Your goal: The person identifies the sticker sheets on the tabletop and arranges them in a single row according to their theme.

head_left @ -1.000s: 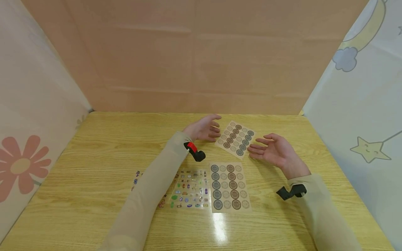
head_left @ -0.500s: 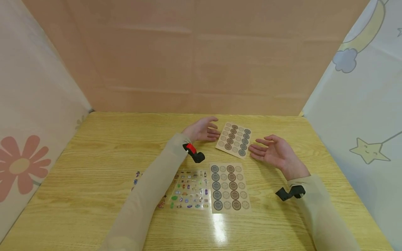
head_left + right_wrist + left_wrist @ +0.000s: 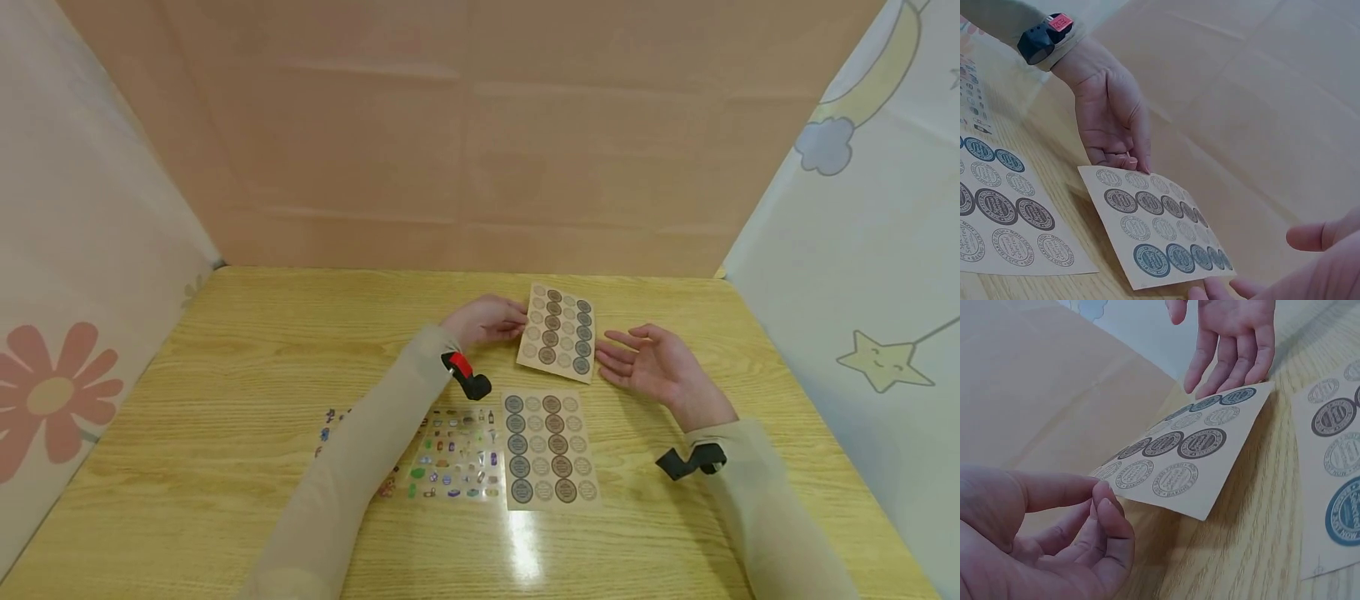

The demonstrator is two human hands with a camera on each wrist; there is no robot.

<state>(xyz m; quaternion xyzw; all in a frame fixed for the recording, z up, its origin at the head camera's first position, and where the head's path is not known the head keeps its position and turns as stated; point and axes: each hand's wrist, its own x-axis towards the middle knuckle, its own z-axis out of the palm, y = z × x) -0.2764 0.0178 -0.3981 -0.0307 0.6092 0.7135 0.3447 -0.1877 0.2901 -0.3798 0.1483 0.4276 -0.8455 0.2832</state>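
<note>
My left hand (image 3: 487, 321) pinches the left edge of a kraft-coloured sticker sheet (image 3: 557, 333) between thumb and fingers. Rows of round brown, teal and plain stamp-like stickers cover it. In the left wrist view the sheet (image 3: 1179, 456) slants up off the wooden table, its near corner raised over a shadow. My right hand (image 3: 656, 367) is at the sheet's right side, palm turned inward and fingers loosely extended. In the right wrist view the right fingertips (image 3: 1213, 289) are right at the lower edge of the sheet (image 3: 1160, 228), the thumb standing apart from it.
A second kraft sheet of round stickers (image 3: 551, 450) lies flat nearer the body. Left of it are clear sheets of small colourful stickers (image 3: 457, 458), partly under the left forearm. A tan backdrop (image 3: 465, 167) stands behind the table (image 3: 247, 375), with printed cloth at both sides.
The left hand has gone from open fingers beside the sheet to pinching its edge. The sheet has turned straighter and its left side has come up. The right hand has barely moved.
</note>
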